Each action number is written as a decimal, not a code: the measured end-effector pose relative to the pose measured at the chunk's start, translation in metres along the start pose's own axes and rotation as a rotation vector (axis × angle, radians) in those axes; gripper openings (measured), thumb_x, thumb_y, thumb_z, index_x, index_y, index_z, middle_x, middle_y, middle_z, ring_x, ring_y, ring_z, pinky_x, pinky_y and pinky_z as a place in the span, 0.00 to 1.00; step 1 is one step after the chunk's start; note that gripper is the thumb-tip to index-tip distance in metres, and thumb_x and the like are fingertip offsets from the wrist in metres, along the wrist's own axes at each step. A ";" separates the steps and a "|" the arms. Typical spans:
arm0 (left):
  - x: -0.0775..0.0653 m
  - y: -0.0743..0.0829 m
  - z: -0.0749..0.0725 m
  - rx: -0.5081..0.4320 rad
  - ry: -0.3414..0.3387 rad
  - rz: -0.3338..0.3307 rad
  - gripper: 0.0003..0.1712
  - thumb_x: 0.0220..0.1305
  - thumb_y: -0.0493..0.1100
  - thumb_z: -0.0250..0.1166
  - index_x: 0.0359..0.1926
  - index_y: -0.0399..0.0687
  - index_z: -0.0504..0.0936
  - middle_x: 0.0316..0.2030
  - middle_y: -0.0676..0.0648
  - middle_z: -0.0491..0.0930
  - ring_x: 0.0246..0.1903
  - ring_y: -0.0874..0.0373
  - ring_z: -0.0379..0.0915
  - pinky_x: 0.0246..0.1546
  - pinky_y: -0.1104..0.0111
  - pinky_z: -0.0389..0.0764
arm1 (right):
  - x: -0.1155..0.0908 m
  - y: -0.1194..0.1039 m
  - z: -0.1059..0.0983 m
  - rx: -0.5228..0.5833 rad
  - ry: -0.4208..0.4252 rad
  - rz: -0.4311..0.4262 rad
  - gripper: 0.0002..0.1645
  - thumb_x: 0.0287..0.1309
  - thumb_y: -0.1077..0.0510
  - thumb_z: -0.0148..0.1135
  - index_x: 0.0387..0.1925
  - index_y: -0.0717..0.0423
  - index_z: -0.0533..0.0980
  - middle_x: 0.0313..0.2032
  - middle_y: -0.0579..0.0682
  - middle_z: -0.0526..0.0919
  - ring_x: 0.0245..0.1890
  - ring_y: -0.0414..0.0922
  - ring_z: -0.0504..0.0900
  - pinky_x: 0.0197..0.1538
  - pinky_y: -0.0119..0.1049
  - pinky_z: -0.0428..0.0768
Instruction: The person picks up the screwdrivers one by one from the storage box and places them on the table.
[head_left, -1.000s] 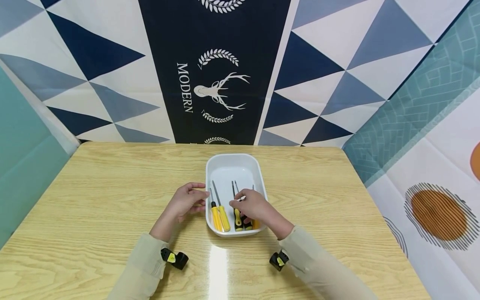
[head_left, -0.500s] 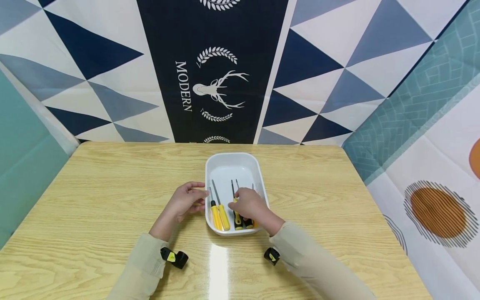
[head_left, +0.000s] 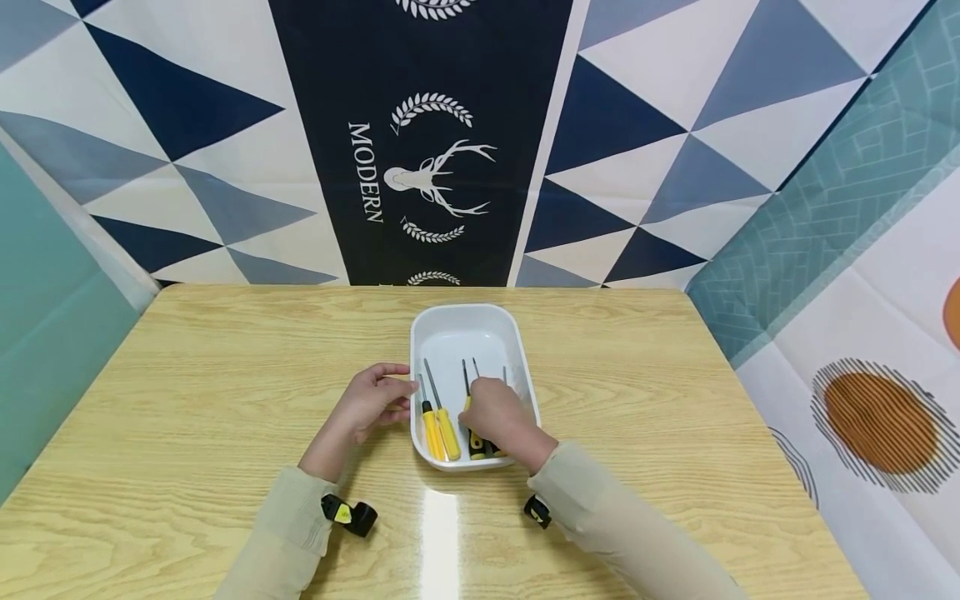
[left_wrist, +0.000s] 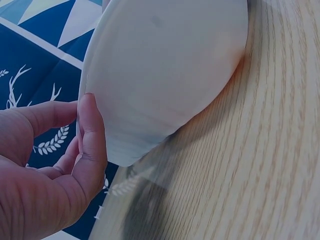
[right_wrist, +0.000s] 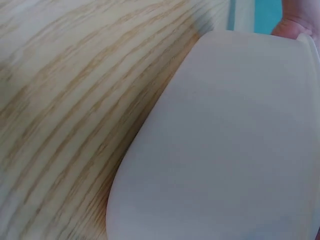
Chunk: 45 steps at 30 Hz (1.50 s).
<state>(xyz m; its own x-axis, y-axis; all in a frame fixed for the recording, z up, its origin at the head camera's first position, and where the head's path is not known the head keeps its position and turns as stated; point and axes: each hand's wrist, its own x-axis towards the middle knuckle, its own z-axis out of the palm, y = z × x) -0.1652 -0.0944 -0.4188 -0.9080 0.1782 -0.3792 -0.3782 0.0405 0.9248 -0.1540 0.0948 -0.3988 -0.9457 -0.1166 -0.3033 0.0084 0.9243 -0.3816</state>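
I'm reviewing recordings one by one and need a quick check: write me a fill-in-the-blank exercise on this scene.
The table bears a tray coloured ____.
The left hand touches the tray's rim; the other hand, the ____ one, reaches inside.
The two screwdrivers nearest the left hand have mainly ____ handles.

Missing words: white; right; yellow.

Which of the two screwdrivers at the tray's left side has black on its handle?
The outer screwdriver, nearest the left hand; the yellow-handled inner screwdriver beside it shows no black.
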 end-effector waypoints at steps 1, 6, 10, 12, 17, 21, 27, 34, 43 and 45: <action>0.000 0.000 0.000 0.001 -0.001 0.000 0.26 0.61 0.37 0.61 0.59 0.38 0.67 0.32 0.48 0.75 0.27 0.61 0.75 0.31 0.72 0.84 | 0.000 0.000 0.000 -0.006 0.003 -0.007 0.10 0.48 0.61 0.64 0.20 0.56 0.70 0.17 0.48 0.72 0.15 0.41 0.70 0.17 0.29 0.69; -0.001 -0.001 0.000 0.005 -0.001 0.006 0.25 0.61 0.37 0.60 0.59 0.37 0.67 0.32 0.48 0.76 0.27 0.61 0.75 0.32 0.71 0.84 | -0.001 -0.003 0.003 -0.043 0.006 -0.032 0.11 0.48 0.62 0.63 0.17 0.54 0.69 0.16 0.48 0.72 0.15 0.41 0.69 0.16 0.30 0.68; 0.000 -0.002 0.000 0.007 0.004 0.003 0.25 0.61 0.37 0.61 0.59 0.38 0.67 0.32 0.47 0.76 0.27 0.61 0.75 0.33 0.69 0.84 | -0.002 -0.004 0.005 -0.071 0.013 -0.059 0.16 0.48 0.62 0.63 0.13 0.53 0.67 0.14 0.47 0.70 0.14 0.41 0.69 0.17 0.30 0.68; 0.000 -0.003 -0.001 0.007 0.006 -0.002 0.26 0.61 0.37 0.61 0.59 0.38 0.67 0.32 0.47 0.76 0.27 0.61 0.76 0.34 0.68 0.85 | -0.002 -0.005 0.006 -0.080 0.015 -0.075 0.17 0.49 0.62 0.63 0.12 0.52 0.66 0.13 0.47 0.70 0.15 0.41 0.69 0.17 0.30 0.68; 0.000 -0.005 -0.001 0.004 0.003 0.003 0.26 0.61 0.37 0.61 0.60 0.38 0.67 0.32 0.48 0.76 0.27 0.61 0.76 0.36 0.67 0.85 | -0.002 -0.004 0.007 -0.086 0.033 -0.091 0.16 0.46 0.63 0.62 0.12 0.53 0.66 0.14 0.47 0.70 0.16 0.43 0.69 0.18 0.31 0.68; 0.000 -0.005 -0.001 0.003 0.000 0.008 0.26 0.61 0.37 0.61 0.60 0.38 0.66 0.32 0.47 0.76 0.27 0.61 0.76 0.35 0.67 0.85 | -0.002 -0.002 0.005 -0.003 0.012 -0.052 0.16 0.46 0.62 0.63 0.13 0.52 0.65 0.14 0.46 0.67 0.14 0.42 0.67 0.17 0.30 0.66; 0.000 -0.005 0.000 0.007 0.005 0.006 0.26 0.61 0.37 0.61 0.60 0.38 0.67 0.32 0.48 0.76 0.27 0.61 0.75 0.34 0.68 0.85 | -0.001 0.004 0.001 0.191 -0.039 0.000 0.25 0.48 0.60 0.63 0.07 0.49 0.59 0.08 0.42 0.57 0.09 0.38 0.59 0.13 0.27 0.58; 0.000 -0.004 0.000 0.004 -0.002 0.011 0.26 0.61 0.37 0.61 0.60 0.38 0.66 0.32 0.48 0.76 0.27 0.61 0.75 0.34 0.69 0.85 | 0.003 0.009 -0.005 0.298 -0.039 0.023 0.16 0.52 0.54 0.63 0.40 0.59 0.81 0.35 0.49 0.81 0.26 0.39 0.74 0.29 0.29 0.73; 0.002 -0.003 0.000 0.004 -0.002 0.007 0.26 0.61 0.37 0.61 0.60 0.38 0.66 0.32 0.48 0.76 0.27 0.61 0.75 0.33 0.69 0.84 | 0.002 0.008 -0.015 0.443 -0.062 0.040 0.20 0.54 0.55 0.61 0.48 0.60 0.77 0.36 0.51 0.80 0.25 0.40 0.75 0.27 0.29 0.74; 0.002 -0.003 0.001 0.006 0.002 0.005 0.26 0.61 0.38 0.61 0.59 0.40 0.67 0.32 0.48 0.76 0.27 0.61 0.75 0.33 0.69 0.84 | 0.001 0.008 -0.016 0.488 -0.081 0.056 0.20 0.55 0.56 0.61 0.49 0.60 0.77 0.34 0.51 0.79 0.23 0.40 0.75 0.24 0.28 0.73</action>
<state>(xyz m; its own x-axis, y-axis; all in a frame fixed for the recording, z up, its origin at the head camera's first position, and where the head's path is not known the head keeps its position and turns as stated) -0.1655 -0.0936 -0.4219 -0.9102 0.1766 -0.3746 -0.3727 0.0451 0.9269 -0.1606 0.1084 -0.3882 -0.9113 -0.1172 -0.3948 0.2282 0.6542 -0.7211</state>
